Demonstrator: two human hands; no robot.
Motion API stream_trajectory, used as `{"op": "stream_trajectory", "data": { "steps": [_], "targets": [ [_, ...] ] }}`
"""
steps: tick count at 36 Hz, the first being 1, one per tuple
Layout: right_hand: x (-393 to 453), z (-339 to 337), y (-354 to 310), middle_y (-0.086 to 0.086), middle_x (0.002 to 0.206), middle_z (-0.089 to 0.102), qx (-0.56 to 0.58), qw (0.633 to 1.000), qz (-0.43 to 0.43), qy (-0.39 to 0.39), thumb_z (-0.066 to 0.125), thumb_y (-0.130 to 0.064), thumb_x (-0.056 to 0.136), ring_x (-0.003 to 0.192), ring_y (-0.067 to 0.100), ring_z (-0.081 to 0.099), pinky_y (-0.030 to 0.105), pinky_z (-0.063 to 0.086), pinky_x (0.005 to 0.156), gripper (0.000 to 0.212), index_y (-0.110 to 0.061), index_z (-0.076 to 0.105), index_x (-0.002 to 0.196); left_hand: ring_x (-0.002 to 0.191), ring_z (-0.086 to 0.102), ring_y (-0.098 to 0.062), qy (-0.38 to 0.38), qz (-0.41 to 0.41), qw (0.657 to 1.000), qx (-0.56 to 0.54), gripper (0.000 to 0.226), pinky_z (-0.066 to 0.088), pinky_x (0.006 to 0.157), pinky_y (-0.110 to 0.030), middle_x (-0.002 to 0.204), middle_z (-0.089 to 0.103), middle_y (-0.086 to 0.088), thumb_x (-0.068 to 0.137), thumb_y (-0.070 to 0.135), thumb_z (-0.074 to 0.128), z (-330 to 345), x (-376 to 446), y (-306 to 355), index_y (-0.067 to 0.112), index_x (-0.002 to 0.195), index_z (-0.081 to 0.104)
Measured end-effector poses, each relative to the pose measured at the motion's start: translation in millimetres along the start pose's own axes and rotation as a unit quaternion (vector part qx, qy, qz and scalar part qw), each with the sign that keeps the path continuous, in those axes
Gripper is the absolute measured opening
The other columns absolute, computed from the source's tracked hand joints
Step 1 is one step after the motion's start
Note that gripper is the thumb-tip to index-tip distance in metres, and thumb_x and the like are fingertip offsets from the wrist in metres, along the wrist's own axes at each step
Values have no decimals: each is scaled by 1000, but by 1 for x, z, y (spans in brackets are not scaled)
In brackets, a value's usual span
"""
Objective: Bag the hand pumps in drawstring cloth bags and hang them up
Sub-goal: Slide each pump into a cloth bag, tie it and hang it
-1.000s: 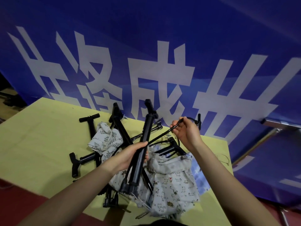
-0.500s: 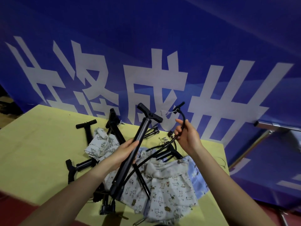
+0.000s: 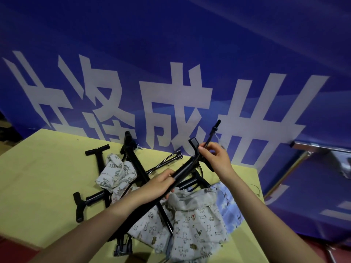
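My left hand (image 3: pixel 160 186) grips the barrel of a black hand pump (image 3: pixel 185 168), held slanted above the pile with its handle up and to the right. My right hand (image 3: pixel 216 158) pinches that pump's thin black hose (image 3: pixel 212 132) against the top of the barrel, the nozzle end sticking up. Several other black pumps (image 3: pixel 134 162) lie crossed on the yellow table (image 3: pixel 38 177). A leaf-print cloth bag (image 3: pixel 117 173) lies among them, and a cat-print bag (image 3: pixel 190 223) lies crumpled near the front edge.
A blue-patterned cloth (image 3: pixel 228 204) shows under the cat-print bag at the right. A blue banner with large white characters (image 3: pixel 171 92) hangs right behind the table. A metal rack bar (image 3: pixel 313 149) stands at the right, beyond the table edge.
The held pump has tilted further toward the right and lower. My right hand has brought the hose in against the pump's top; the nozzle now points up.
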State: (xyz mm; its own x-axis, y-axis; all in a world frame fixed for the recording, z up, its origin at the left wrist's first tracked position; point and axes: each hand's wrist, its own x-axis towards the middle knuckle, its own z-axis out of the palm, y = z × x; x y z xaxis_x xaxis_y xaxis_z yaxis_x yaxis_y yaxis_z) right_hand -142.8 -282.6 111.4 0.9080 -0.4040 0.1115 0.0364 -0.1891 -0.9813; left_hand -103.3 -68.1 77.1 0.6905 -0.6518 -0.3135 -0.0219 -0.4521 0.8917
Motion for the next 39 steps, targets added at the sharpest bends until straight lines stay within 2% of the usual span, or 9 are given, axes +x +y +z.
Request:
{"op": "stream_trajectory", "data": {
  "steps": [4,7,9,11,18,22,28,34,39],
  "targets": [
    [-5,-7,5,15,95,68,26,999,35,5,68,-23,88,92,29,68,43,57,87,6,-17,69,90,58,55,-15,4,25,1000,-8,19,48,62,-34,74,60,1,101,38,40,8,1,-1,26,105,55],
    [-9,-11,2,17,88,70,31,998,50,11,68,-19,88,82,22,71,27,59,71,14,-5,65,88,60,54,-17,-10,41,999,0,28,47,61,-29,75,58,-1,99,42,44,10,-2,1,20,111,56],
    [-12,-13,-1,15,80,68,38,997,61,12,68,-17,89,65,9,69,10,45,50,19,-1,58,83,58,52,-18,-20,52,998,-3,28,46,58,-28,74,56,-3,99,37,47,11,-2,2,13,112,55],
    [-13,-15,-3,13,75,67,47,996,71,10,68,-16,89,54,3,65,8,38,43,22,-3,53,79,55,50,-17,-25,54,998,-16,24,45,55,-27,73,55,-2,100,33,48,14,-3,1,13,111,55],
    [-16,-24,8,-1,72,67,42,997,70,4,69,-17,87,61,-1,65,8,45,57,16,-4,61,81,52,51,-17,-32,55,998,-28,8,46,56,-31,75,57,-5,99,31,49,20,-1,-3,30,98,58],
    [-18,-26,12,12,83,71,26,997,69,10,72,-21,85,80,16,70,26,54,75,26,3,62,86,51,50,-18,-35,64,997,-37,17,44,54,-30,73,56,-5,101,28,48,22,-3,-2,34,90,60],
    [-28,-27,13,8,97,72,48,989,133,-35,64,-33,91,68,27,70,23,46,45,30,-7,64,104,47,49,-13,-29,30,998,-53,31,43,53,-25,58,58,4,104,35,34,30,-7,-2,24,86,57],
    [-33,-28,27,9,60,53,-5,980,192,-59,62,-43,90,43,13,41,20,30,42,43,-2,68,83,51,53,-15,-34,2,999,-27,39,46,55,-27,62,60,3,103,43,29,31,-8,-12,21,84,56],
    [-33,-21,28,20,69,60,-65,982,173,-43,59,-45,91,42,13,42,21,34,43,47,1,63,81,50,52,-15,-35,-14,999,-23,32,47,53,-26,65,59,1,104,39,32,32,-7,-12,22,94,57]
  ]
}}
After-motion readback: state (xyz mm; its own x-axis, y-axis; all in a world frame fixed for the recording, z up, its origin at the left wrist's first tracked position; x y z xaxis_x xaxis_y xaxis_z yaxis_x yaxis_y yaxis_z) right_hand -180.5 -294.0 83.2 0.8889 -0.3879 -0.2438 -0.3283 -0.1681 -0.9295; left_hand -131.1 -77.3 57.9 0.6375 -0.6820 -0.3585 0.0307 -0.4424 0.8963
